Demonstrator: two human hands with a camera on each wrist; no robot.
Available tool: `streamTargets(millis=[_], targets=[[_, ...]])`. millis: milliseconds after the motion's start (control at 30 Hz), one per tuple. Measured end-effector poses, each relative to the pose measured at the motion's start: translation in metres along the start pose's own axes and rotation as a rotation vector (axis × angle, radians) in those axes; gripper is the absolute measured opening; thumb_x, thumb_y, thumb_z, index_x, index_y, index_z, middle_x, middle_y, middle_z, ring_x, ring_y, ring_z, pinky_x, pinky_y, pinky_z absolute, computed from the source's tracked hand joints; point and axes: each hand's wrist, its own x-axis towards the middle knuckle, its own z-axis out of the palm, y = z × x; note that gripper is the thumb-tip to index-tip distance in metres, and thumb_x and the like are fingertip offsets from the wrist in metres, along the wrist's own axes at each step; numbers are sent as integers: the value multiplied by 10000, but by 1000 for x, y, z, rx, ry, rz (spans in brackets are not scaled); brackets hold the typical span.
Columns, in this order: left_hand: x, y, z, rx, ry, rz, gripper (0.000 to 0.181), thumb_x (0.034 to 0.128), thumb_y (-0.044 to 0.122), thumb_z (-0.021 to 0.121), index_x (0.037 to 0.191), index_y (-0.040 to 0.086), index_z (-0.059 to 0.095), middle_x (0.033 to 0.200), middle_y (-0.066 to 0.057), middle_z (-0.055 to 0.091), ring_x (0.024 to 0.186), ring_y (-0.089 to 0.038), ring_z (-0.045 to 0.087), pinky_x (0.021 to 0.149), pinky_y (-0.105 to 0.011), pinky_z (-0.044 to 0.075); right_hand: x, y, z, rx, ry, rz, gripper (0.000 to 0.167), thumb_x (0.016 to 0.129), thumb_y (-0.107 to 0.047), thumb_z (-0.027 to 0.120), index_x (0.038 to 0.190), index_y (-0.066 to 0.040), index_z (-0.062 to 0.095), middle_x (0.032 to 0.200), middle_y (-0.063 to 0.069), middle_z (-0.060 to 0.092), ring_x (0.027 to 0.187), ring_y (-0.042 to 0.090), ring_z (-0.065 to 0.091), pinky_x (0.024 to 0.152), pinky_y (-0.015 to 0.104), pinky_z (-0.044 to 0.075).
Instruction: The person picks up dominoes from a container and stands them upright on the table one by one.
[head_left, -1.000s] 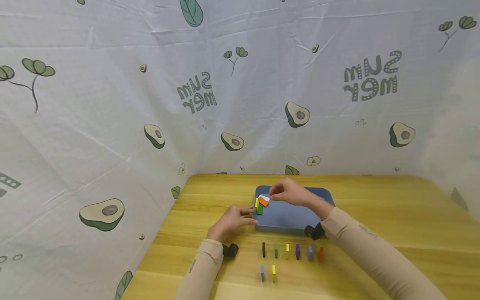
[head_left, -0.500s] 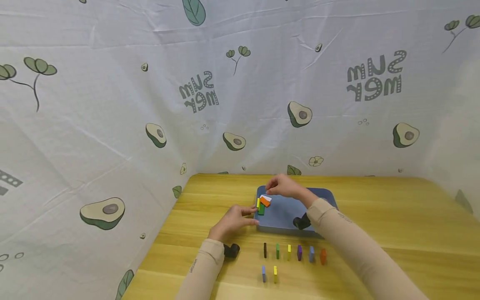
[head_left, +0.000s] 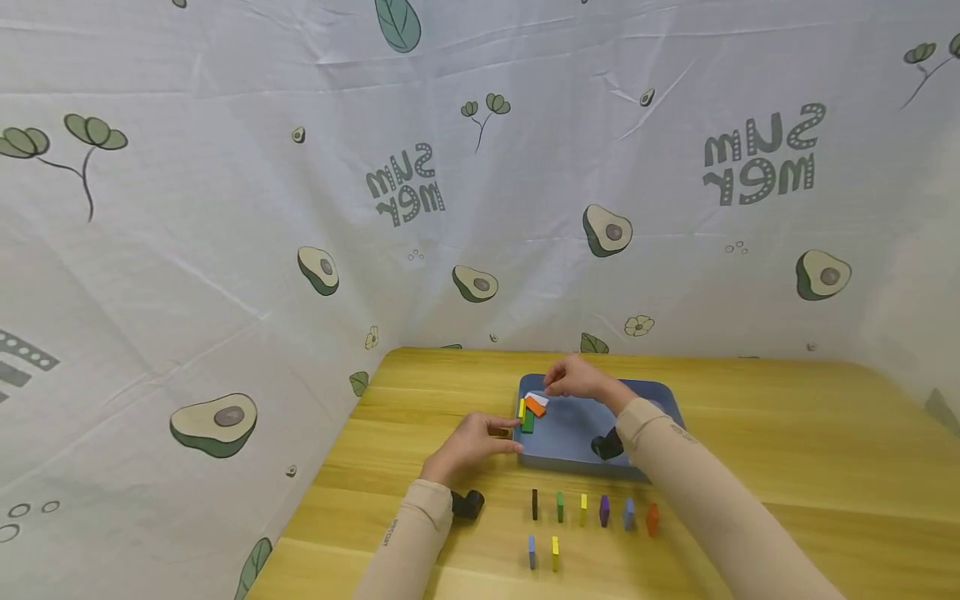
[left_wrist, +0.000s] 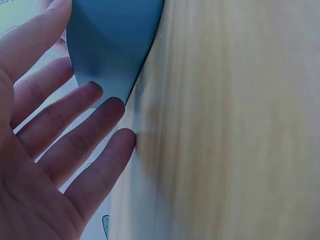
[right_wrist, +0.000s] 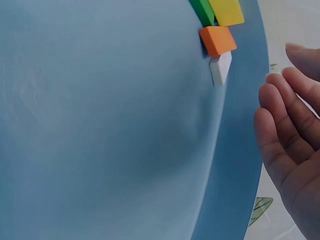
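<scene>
A shallow blue tray (head_left: 577, 429) sits on the table. In its left end lie a yellow block (head_left: 522, 408), a green block (head_left: 528, 423), an orange block (head_left: 535, 406) and a white block (head_left: 537, 399). At the tray's left side is my left hand (head_left: 468, 442), fingers extended; the left wrist view has fingertips (left_wrist: 114, 104) against the outer tray wall (left_wrist: 115, 40). My right hand (head_left: 588, 382) hovers by the far rim near the white block. In the right wrist view its loosely bent fingers (right_wrist: 280, 120) hold nothing visible, apart from the white block (right_wrist: 221, 68).
In front of the tray, a row of upright blocks stands: black (head_left: 535, 504), green (head_left: 560, 507), yellow (head_left: 583, 509), purple (head_left: 604, 511), blue (head_left: 629, 514) and orange-red (head_left: 652, 519). Nearer stand another blue block (head_left: 532, 552) and yellow block (head_left: 555, 553). A printed white curtain (head_left: 525, 183) hangs behind.
My right hand has shifted slightly back along the tray's far side, its forearm swinging left. The left hand stays at the tray's side. The blocks keep their places while the head view drifts a little.
</scene>
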Motion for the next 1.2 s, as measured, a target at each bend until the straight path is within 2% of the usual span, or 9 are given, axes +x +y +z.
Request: streamTargets(millis=[67,300,533,867,1033,1200], targets=[[0,1,-1,3,0,-3,478,874,350,783,1306,171,686,1328,8,676,1207,-233,649,1019,-435,532,3,1,1,-17,-13,9,192,907,-72,715,1044,63,710,953,118,729,816,157,629,748,303,559],[0,3,-2,-6,-14,-10,477,882,329,779,1318,164,677,1349,7,664,1202,-233,657,1016,-432,535,12,3,10,-80,-67,22,190,876,-85,754,1016,39,721,917,94,709,783,150,605,731,283,551],[2,2,-2,-25,-2,-9,485,871,345,785,1306,156,683,1332,3,674,1182,-197,662,1008,-427,539,16,8,14,-143,-61,22,154,855,-76,770,961,28,727,880,88,695,758,155,580,702,275,525],[2,1,-4,-23,-3,-16,493,866,355,787,1306,157,684,1318,-14,682,1176,-182,654,1020,-444,527,21,9,16,-129,-104,44,63,864,-78,762,875,-32,721,819,35,644,734,155,542,662,245,469],[1,2,-4,-22,7,-19,483,869,346,786,1298,148,689,1316,-9,683,1171,-172,653,1017,-440,528,22,9,19,-136,-109,38,92,851,-93,776,842,-37,704,782,22,617,713,148,527,641,239,445],[2,3,-3,-30,2,-7,473,872,325,786,1291,128,691,1317,-12,684,1139,-139,660,996,-405,542,22,9,24,-186,-99,43,142,835,-127,800,796,-50,686,744,6,592,695,136,515,622,229,421]])
